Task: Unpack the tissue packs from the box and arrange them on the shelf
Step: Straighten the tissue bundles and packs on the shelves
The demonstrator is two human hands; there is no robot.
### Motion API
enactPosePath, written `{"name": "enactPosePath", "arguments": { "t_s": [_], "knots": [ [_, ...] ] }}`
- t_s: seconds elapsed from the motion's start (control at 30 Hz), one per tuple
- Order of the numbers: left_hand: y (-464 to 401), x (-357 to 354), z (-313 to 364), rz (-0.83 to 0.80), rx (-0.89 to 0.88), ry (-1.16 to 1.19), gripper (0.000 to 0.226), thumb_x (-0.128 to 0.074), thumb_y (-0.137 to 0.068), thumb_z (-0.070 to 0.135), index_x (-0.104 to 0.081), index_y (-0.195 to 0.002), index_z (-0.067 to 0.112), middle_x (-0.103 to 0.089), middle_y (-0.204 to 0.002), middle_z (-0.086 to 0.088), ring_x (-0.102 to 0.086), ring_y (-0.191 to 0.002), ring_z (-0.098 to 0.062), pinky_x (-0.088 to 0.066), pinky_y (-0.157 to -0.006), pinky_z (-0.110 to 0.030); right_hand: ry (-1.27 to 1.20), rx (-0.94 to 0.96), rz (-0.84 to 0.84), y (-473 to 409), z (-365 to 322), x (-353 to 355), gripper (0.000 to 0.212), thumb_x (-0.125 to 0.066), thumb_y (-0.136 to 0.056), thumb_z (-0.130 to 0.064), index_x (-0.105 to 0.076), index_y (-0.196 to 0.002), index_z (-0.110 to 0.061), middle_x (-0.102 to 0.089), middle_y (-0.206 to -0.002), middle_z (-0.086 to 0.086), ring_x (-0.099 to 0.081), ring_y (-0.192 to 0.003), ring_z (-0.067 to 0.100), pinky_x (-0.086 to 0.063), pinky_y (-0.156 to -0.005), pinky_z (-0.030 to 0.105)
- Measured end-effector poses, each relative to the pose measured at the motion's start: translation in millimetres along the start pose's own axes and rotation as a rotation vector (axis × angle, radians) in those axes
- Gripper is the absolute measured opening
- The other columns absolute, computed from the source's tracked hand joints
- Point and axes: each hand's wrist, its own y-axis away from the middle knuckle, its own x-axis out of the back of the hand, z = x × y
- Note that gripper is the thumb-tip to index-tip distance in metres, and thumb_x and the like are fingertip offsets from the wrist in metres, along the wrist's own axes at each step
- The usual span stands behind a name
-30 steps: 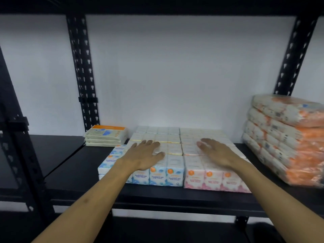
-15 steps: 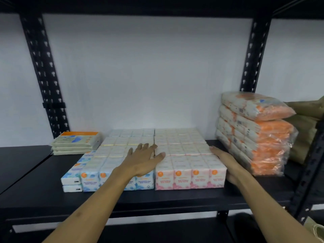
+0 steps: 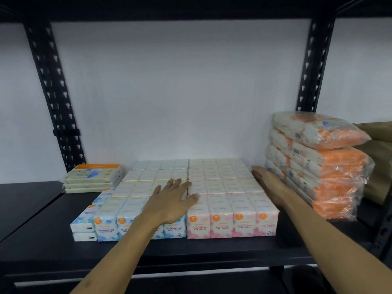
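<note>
A flat block of mini tissue packs lies on the black shelf (image 3: 48,236): blue-printed packs (image 3: 107,227) on the left half, pink rose-scented packs (image 3: 231,227) on the right half. My left hand (image 3: 171,198) rests flat on top of the block near its middle, fingers spread and straight. My right hand (image 3: 267,183) lies with straight fingers against the block's right side, in the gap between the pink packs and the orange stack. Two blue packs (image 3: 83,229) sit sideways at the block's left front corner. No box is in view.
A tall stack of orange-and-white tissue bundles (image 3: 318,166) in clear wrap stands at the right. Green flat packs (image 3: 93,178) are stacked at the back left. Black perforated uprights (image 3: 55,92) frame the bay; brown bags (image 3: 379,162) sit at the far right.
My right hand slid off the top of the pink packs to the block's right side. My left hand stayed on top near the middle. The view swung right.
</note>
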Motion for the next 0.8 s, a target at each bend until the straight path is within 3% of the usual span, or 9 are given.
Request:
{"name": "enactPosePath", "arguments": {
  "t_s": [0.17, 0.23, 0.3, 0.4, 0.47, 0.53, 0.6, 0.7, 0.8],
  "knots": [
    [-0.2, -0.8, -2.1, 0.002, 0.002, 0.016, 0.071, -0.022, -0.100, 0.071, -0.010, -0.163, 0.038, 0.000, -0.171, 0.008, 0.004, -0.158, -0.013, 0.002, -0.128, -0.044, 0.154, -0.050, 0.043, -35.0, -7.2, -18.5, 0.041, -0.058, -0.099, -0.041, -0.065, -0.116, -0.004, -0.070, -0.107, 0.008, -0.067, -0.092, 0.021, -0.050, -0.077, 0.030],
    [-2.4, -1.1, -2.2, 0.003, 0.001, 0.019, 0.072, -0.022, -0.100, 0.071, -0.010, -0.163, 0.038, -0.001, -0.172, 0.007, 0.004, -0.158, -0.013, 0.002, -0.128, -0.045, 0.239, -0.032, 0.068, -41.7, -7.2, -21.2, 0.038, -0.055, -0.102, -0.036, -0.057, -0.130, -0.010, -0.061, -0.115, 0.000, -0.061, -0.099, 0.016, -0.041, -0.082, 0.024],
    [-3.8, -1.2, -1.4, 0.024, -0.005, 0.030, 0.072, -0.024, -0.100, 0.071, -0.012, -0.163, 0.038, -0.003, -0.172, 0.007, 0.002, -0.158, -0.014, 0.001, -0.128, -0.045, 0.327, -0.019, 0.097, -45.6, -9.2, -19.1, 0.055, -0.056, -0.102, -0.036, -0.044, -0.149, -0.010, -0.050, -0.143, 0.000, -0.052, -0.127, 0.020, -0.035, -0.095, 0.024],
    [-1.2, 0.3, -0.6, 0.083, -0.015, 0.069, 0.072, -0.031, -0.098, 0.071, -0.023, -0.161, 0.037, -0.015, -0.170, 0.007, -0.009, -0.157, -0.015, -0.007, -0.127, -0.046, 0.434, -0.020, 0.093, -42.3, -8.5, -16.4, 0.079, -0.058, -0.095, -0.055, -0.029, -0.158, -0.019, -0.030, -0.163, 0.002, -0.038, -0.145, 0.025, -0.029, -0.117, 0.032],
    [-0.7, 2.3, -1.1, 0.132, -0.003, 0.120, 0.071, -0.040, -0.093, 0.075, -0.039, -0.154, 0.038, -0.037, -0.161, 0.011, -0.035, -0.148, -0.017, -0.023, -0.122, -0.044, 0.512, 0.037, 0.083, -30.2, -13.4, -19.9, 0.077, -0.055, -0.097, -0.055, -0.027, -0.159, -0.020, -0.026, -0.165, 0.002, -0.034, -0.147, 0.025, -0.025, -0.121, 0.037],
    [1.9, 11.5, -2.7, 0.177, 0.033, 0.332, 0.064, -0.051, -0.086, 0.078, -0.058, -0.137, 0.039, -0.056, -0.142, 0.015, -0.057, -0.127, -0.016, -0.041, -0.110, -0.040, 0.578, 0.134, 0.056, -12.5, -21.5, -24.1, 0.073, -0.056, -0.099, -0.049, -0.027, -0.159, -0.020, -0.025, -0.165, -0.001, -0.030, -0.149, 0.022, -0.024, -0.119, 0.035],
    [9.6, 21.0, -5.7, 0.241, 0.018, 0.635, 0.045, -0.062, -0.086, 0.071, -0.070, -0.118, 0.039, -0.062, -0.136, 0.015, -0.056, -0.129, -0.013, -0.040, -0.106, -0.033, 0.671, 0.237, 0.020, 8.7, -29.2, -20.9, 0.068, -0.058, -0.099, -0.046, -0.032, -0.157, -0.023, -0.029, -0.163, -0.006, -0.030, -0.148, 0.017, -0.025, -0.115, 0.029],
    [41.0, 38.4, -9.1, 0.404, -0.084, 0.854, 0.015, -0.066, -0.093, 0.052, -0.073, -0.101, 0.042, -0.066, -0.121, 0.027, -0.055, -0.122, 0.005, -0.037, -0.111, -0.028, 0.784, 0.395, 0.030, 53.1, -43.8, -11.9, 0.052, -0.061, -0.098, -0.038, -0.048, -0.147, -0.024, -0.046, -0.152, -0.009, -0.042, -0.141, 0.011, -0.030, -0.108, 0.024],
    [97.4, 41.5, -28.3, 0.595, -0.112, 0.884, 0.022, -0.063, -0.093, 0.049, -0.074, -0.110, 0.039, -0.069, -0.117, 0.030, -0.059, -0.114, 0.013, -0.042, -0.105, -0.023, 0.774, 0.516, 0.003, 117.8, -67.4, -9.2, 0.041, -0.067, -0.089, -0.047, -0.062, -0.127, -0.032, -0.064, -0.131, -0.018, -0.058, -0.124, 0.001, -0.042, -0.110, 0.028]
  ]
}}
